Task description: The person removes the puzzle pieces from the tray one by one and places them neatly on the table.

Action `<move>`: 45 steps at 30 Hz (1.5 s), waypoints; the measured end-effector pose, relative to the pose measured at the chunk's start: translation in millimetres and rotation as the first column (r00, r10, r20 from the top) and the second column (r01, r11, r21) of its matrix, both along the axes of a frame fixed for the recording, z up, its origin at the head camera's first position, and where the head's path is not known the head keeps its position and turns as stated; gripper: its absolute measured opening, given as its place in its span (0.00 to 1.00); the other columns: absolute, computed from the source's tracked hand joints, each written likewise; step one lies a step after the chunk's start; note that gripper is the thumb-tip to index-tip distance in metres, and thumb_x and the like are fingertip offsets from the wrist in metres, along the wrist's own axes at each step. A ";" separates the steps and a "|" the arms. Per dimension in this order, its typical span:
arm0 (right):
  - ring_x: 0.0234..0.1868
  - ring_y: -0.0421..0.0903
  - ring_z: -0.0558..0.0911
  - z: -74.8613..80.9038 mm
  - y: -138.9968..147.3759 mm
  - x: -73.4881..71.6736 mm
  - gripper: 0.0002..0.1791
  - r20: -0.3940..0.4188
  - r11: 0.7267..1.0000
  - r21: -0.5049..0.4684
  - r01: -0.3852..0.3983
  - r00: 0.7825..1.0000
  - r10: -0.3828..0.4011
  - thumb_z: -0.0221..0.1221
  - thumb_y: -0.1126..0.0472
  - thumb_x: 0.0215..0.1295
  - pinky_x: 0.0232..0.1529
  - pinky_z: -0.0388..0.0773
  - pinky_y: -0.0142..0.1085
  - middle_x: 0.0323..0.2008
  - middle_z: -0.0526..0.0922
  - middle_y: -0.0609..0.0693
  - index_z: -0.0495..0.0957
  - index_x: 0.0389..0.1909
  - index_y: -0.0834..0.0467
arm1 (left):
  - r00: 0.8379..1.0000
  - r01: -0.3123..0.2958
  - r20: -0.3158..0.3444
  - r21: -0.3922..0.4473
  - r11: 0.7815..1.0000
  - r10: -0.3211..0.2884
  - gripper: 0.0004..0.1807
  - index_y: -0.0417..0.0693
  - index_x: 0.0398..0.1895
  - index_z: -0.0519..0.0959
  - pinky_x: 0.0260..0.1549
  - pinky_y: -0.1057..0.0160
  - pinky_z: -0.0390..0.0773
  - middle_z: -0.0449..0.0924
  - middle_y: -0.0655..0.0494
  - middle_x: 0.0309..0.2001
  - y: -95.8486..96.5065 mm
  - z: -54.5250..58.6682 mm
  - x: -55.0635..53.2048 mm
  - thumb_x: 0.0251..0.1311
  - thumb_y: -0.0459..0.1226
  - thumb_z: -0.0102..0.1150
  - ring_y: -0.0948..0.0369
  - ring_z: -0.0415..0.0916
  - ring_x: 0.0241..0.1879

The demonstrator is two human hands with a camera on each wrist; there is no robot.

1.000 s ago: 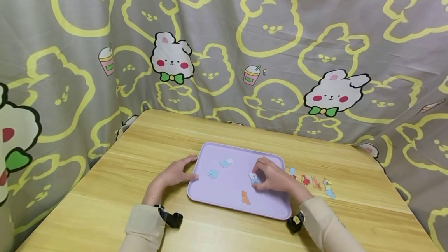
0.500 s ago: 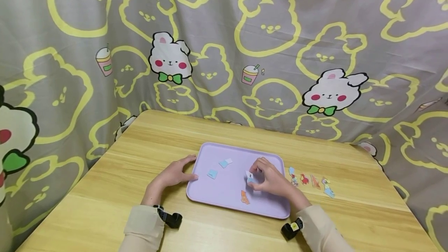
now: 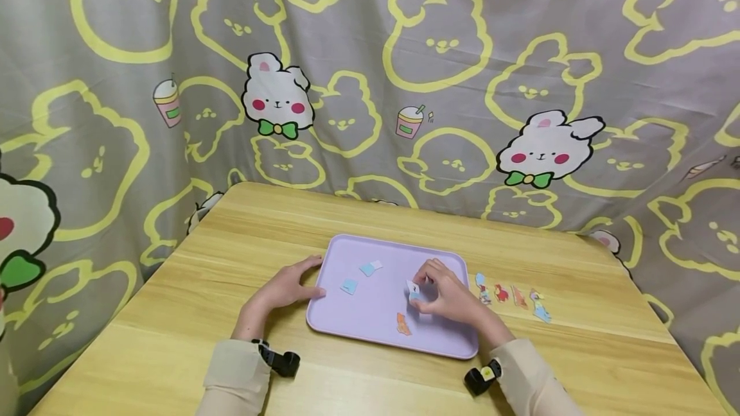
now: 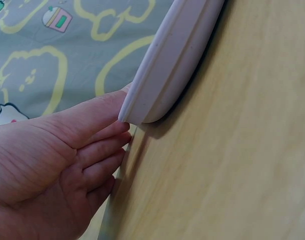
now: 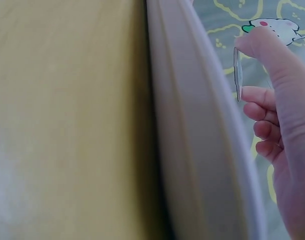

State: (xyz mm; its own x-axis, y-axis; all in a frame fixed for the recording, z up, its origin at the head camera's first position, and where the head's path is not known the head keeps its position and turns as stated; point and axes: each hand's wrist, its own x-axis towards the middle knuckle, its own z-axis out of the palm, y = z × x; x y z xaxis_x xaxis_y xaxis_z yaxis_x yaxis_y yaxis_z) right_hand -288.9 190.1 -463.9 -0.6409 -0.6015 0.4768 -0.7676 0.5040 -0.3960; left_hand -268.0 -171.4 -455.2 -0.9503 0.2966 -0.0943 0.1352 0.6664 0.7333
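Two hands, apart: the right hand [image 3: 448,294] pinches a blue-and-white piece [image 3: 412,289] over the tray [image 3: 370,316]; the left hand [image 3: 287,286], uncurled, touches the rim (thumb foremost). A light edge grip should suit thin card. An orange piece [image 3: 403,324] lies close, a likely obstacle; blue pieces [image 3: 349,286] lie leftward, others [image 3: 500,293] on the table [image 3: 405,387].

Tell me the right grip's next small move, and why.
Probably carry the pinched blue-white cutout left toward the rear blue-white cutout: the right grip holds it over the lilac tray, their colours look similar, and bare tray lies between.
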 end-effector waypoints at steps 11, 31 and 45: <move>0.39 0.35 0.71 0.1 11.2 6.1 0.17 0.036 0.999 0.018 0.049 0.998 -0.050 0.72 0.56 0.46 0.39 0.75 0.30 0.34 0.77 0.42 0.76 0.35 0.53 | 1.000 0.001 -0.001 0.006 1.000 -0.001 0.40 0.44 0.73 0.62 0.73 0.39 0.57 0.57 0.39 0.75 0.3 -0.5 -0.9 0.60 0.44 0.66 0.40 0.53 0.75; 0.37 0.38 0.71 0.5 37.1 23.6 0.17 0.068 0.997 0.004 0.080 0.995 -0.080 0.72 0.58 0.46 0.38 0.73 0.30 0.34 0.76 0.44 0.76 0.35 0.53 | 1.000 0.007 0.006 0.013 1.000 -0.007 0.40 0.43 0.73 0.61 0.73 0.38 0.57 0.56 0.38 0.75 0.6 1.1 -0.4 0.60 0.44 0.65 0.39 0.52 0.75; 0.37 0.38 0.72 -2.7 61.2 32.9 0.17 0.055 0.994 0.021 0.112 0.992 -0.113 0.72 0.59 0.45 0.36 0.73 0.30 0.34 0.76 0.43 0.76 0.35 0.53 | 1.000 0.005 0.008 0.014 1.000 -0.005 0.40 0.44 0.73 0.62 0.73 0.38 0.57 0.57 0.38 0.75 -0.1 0.5 -1.1 0.61 0.44 0.65 0.39 0.53 0.74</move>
State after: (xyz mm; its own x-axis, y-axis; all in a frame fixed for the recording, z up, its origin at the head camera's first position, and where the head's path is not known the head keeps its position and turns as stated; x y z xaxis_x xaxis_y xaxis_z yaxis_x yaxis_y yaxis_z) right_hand -256.0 251.3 -466.6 -0.7302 -0.5323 0.4283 -0.6827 0.5929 -0.4270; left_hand -269.1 -171.4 -454.8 -0.9480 0.3030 -0.0977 0.1329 0.6554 0.7435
